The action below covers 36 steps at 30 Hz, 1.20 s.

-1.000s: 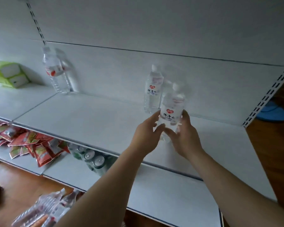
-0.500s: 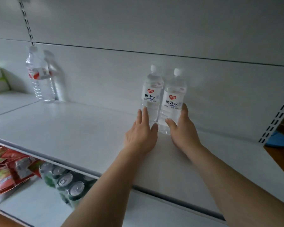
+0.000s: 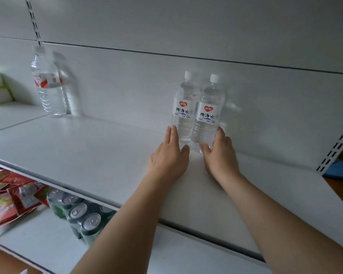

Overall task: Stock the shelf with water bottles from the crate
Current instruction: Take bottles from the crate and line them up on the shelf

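2 bottles (image 3: 198, 113) upright on shelf (image 3: 87, 147), touching, against back panel, labels out for display. Left hand (image 3: 167, 158) flat, fingers straight and together, bracing left bottle; right hand (image 3: 219, 153) curled round right bottle's base, squaring the pair.

A shop. White metal gondola shelf (image 3: 87, 147) with slotted uprights (image 3: 337, 147); labelled water bottles (image 3: 208, 115) at its back edge, canned drinks (image 3: 83, 216) and red snack packets (image 3: 10, 196) on the tier below.
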Tool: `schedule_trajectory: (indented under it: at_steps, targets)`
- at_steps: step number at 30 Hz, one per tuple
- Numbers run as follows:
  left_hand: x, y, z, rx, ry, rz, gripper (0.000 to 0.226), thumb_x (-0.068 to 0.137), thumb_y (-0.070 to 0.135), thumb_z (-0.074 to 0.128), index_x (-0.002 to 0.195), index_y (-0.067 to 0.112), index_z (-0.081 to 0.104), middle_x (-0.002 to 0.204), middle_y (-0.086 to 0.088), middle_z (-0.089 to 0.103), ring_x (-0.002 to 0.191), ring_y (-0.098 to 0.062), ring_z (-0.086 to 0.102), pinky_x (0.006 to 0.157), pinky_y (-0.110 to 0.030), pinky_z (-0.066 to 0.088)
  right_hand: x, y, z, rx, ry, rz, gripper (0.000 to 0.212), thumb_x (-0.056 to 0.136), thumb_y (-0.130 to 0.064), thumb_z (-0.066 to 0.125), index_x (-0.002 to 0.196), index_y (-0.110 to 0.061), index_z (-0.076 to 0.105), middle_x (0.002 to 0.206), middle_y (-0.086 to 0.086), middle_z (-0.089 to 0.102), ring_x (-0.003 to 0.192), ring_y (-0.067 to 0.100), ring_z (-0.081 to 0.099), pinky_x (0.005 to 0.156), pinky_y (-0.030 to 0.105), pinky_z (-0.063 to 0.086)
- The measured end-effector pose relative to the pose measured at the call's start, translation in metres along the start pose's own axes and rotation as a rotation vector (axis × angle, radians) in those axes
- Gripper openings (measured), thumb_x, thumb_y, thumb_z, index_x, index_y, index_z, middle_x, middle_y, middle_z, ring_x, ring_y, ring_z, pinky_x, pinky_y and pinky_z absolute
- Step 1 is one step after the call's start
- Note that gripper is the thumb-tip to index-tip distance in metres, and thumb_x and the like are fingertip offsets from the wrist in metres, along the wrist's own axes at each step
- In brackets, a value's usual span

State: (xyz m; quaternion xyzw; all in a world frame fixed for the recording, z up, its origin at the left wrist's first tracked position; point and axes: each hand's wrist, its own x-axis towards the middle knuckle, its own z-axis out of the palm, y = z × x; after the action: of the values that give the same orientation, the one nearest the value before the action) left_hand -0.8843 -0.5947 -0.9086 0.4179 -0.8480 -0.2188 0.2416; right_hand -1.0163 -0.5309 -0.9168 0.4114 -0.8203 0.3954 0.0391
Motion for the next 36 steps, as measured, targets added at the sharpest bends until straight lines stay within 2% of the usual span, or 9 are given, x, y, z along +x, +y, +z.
schedule_trajectory:
  at_steps: [5, 8, 12, 16, 19, 23, 27, 32, 36]
  targets:
    - [-0.019, -0.002, -0.006, -0.147, 0.03, -0.029, 0.073, 0.1, 0.038, 0.049, 0.16, 0.02, 0.012, 0.167, 0.002, 0.015, 0.147, -0.024, 0.031, 0.113, -0.039, 0.032, -0.045, -0.005, -0.021, -0.056, -0.072, -0.099, 0.061, 0.098, -0.031, 0.059, 0.148, -0.01, 0.032, 0.133, 0.016, 0.046, 0.119, 0.035, 0.052, 0.093, 0.038, 0.042]
    - [-0.055, -0.002, -0.021, -0.275, 0.073, -0.079, 0.07, 0.098, 0.03, 0.056, 0.157, 0.015, 0.024, 0.163, -0.003, 0.028, 0.145, -0.019, 0.036, 0.116, -0.034, 0.032, -0.08, -0.019, -0.036, -0.1, -0.085, -0.285, 0.056, 0.097, -0.03, 0.06, 0.144, -0.007, 0.041, 0.132, 0.017, 0.05, 0.118, 0.037, 0.053, 0.092, 0.043, 0.047]
    - [-0.132, -0.011, -0.055, -0.406, 0.29, -0.084, 0.043, 0.093, 0.02, 0.063, 0.135, 0.017, 0.054, 0.128, 0.001, 0.063, 0.108, -0.012, 0.066, 0.096, -0.033, 0.052, -0.131, -0.054, -0.046, -0.021, -0.103, -0.525, 0.05, 0.093, -0.036, 0.051, 0.13, -0.004, 0.057, 0.119, 0.015, 0.06, 0.104, 0.037, 0.061, 0.084, 0.046, 0.055]
    - [-0.22, -0.033, -0.102, -0.399, 0.442, -0.157, 0.032, 0.092, 0.023, 0.068, 0.122, 0.021, 0.059, 0.105, 0.006, 0.069, 0.093, -0.007, 0.067, 0.083, -0.034, 0.059, -0.187, -0.097, -0.05, 0.156, -0.13, -0.691, 0.044, 0.092, -0.034, 0.052, 0.125, -0.005, 0.06, 0.112, 0.012, 0.062, 0.102, 0.031, 0.061, 0.086, 0.041, 0.054]
    - [-0.286, -0.046, -0.133, -0.374, 0.372, -0.263, 0.026, 0.094, 0.027, 0.068, 0.117, 0.024, 0.057, 0.1, 0.007, 0.068, 0.089, -0.001, 0.066, 0.074, -0.015, 0.056, -0.233, -0.124, -0.049, 0.26, -0.206, -0.787, 0.041, 0.09, -0.03, 0.058, 0.123, -0.005, 0.061, 0.111, 0.012, 0.063, 0.101, 0.03, 0.061, 0.086, 0.042, 0.054]
    - [-0.363, -0.069, -0.165, -0.372, 0.287, -0.459, 0.03, 0.092, 0.032, 0.07, 0.118, 0.025, 0.057, 0.098, 0.005, 0.07, 0.088, -0.011, 0.07, 0.081, -0.037, 0.062, -0.296, -0.153, -0.044, 0.326, -0.413, -0.887, 0.04, 0.091, -0.03, 0.061, 0.124, -0.008, 0.059, 0.112, 0.009, 0.063, 0.101, 0.025, 0.06, 0.085, 0.037, 0.053]
    - [-0.425, -0.09, -0.184, -0.342, 0.294, -0.658, 0.03, 0.092, 0.033, 0.07, 0.118, 0.019, 0.063, 0.097, 0.0, 0.073, 0.09, -0.016, 0.071, 0.087, -0.04, 0.059, -0.359, -0.172, -0.029, 0.344, -0.678, -0.948, 0.039, 0.093, -0.029, 0.061, 0.128, -0.012, 0.058, 0.111, 0.006, 0.063, 0.1, 0.022, 0.059, 0.086, 0.036, 0.053]
    - [-0.488, -0.136, -0.161, -0.264, 0.068, -0.905, 0.009, 0.096, 0.031, 0.061, 0.099, 0.023, 0.065, 0.096, -0.001, 0.072, 0.088, -0.018, 0.071, 0.086, -0.041, 0.059, -0.437, -0.175, 0.011, -0.013, -1.045, -0.861, 0.045, 0.095, -0.048, 0.046, 0.13, -0.019, 0.049, 0.125, 0.006, 0.059, 0.115, 0.028, 0.054, 0.09, 0.039, 0.047]
    - [-0.515, -0.181, -0.115, -0.225, 0.06, -1.027, 0.016, 0.095, 0.024, 0.05, 0.088, 0.016, 0.061, 0.088, -0.003, 0.068, 0.091, -0.027, 0.067, 0.071, -0.033, 0.053, -0.489, -0.155, 0.046, -0.272, -1.05, -0.676, 0.047, 0.099, -0.049, 0.049, 0.131, -0.015, 0.044, 0.129, 0.01, 0.052, 0.112, 0.032, 0.058, 0.085, 0.039, 0.047]
